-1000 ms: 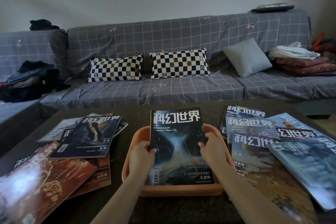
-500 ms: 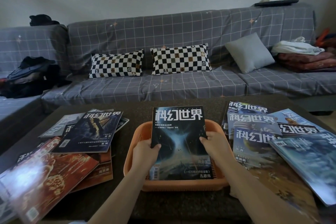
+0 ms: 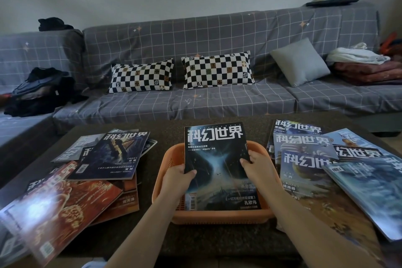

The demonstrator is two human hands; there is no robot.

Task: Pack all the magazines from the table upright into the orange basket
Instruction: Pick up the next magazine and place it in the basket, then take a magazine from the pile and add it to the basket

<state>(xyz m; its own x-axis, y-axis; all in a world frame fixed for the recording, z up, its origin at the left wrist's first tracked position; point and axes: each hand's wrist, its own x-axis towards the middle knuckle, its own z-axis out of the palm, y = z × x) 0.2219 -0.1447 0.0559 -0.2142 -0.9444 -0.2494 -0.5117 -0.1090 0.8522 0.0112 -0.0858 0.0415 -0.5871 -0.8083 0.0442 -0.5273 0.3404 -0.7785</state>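
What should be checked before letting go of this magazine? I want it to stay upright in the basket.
1. Both hands grip it: left hand and right hand hold the dark magazine by its side edges: ok.
2. Lower edge inside the orange basket: ok.
3. Bottom seated on basket floor: cannot tell.
4. Standing upright: cannot tell, looks leaned.
5. Something to lean against: not ok, no other magazine visible inside.

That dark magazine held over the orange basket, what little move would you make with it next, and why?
Probably tip it upright against the far wall and let go. The left hand and right hand grip the dark magazine by its side edges; its lower end already sits inside the orange basket, but it leans back. Other magazines wait on the table.
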